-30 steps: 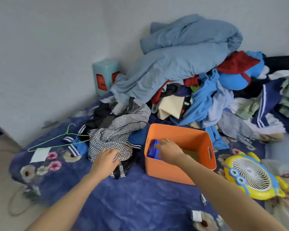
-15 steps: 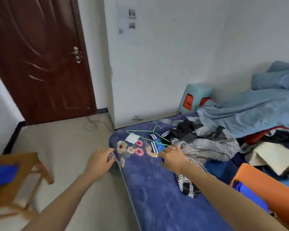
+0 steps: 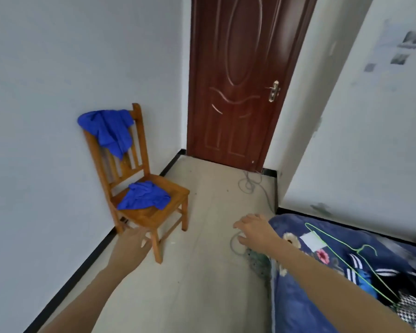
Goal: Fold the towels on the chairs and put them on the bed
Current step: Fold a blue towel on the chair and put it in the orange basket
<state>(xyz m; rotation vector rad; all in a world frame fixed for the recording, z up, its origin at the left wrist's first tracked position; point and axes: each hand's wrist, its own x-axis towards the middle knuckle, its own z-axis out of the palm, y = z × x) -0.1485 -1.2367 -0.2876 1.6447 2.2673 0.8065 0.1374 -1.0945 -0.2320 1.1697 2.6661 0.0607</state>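
— Two on the chair (image 3: 151, 216): draped towel (image 3: 108, 131) over its back, seat towel (image 3: 143, 195) below. Both empty: left hand (image 3: 132, 243), right hand (image 3: 255, 230), fingers loose.
— Tug carelessly and one may hit the floor (image 3: 202, 272).

A wooden chair (image 3: 151, 213) with a slatted back was recorded standing upright, its back close against the wall. One bright blue towel (image 3: 108, 131) was draped unfolded over the top rail of the backrest. It was bunched toward the rail's left end, and a pointed corner hung down in front of the slats. A second blue towel (image 3: 144, 195) was found crumpled on the seat, toward the rear; the seat's front and right parts were left uncovered. The bed (image 3: 305, 296), covered in a dark blue floral blanket, was seen at lower right, well apart from the chair.
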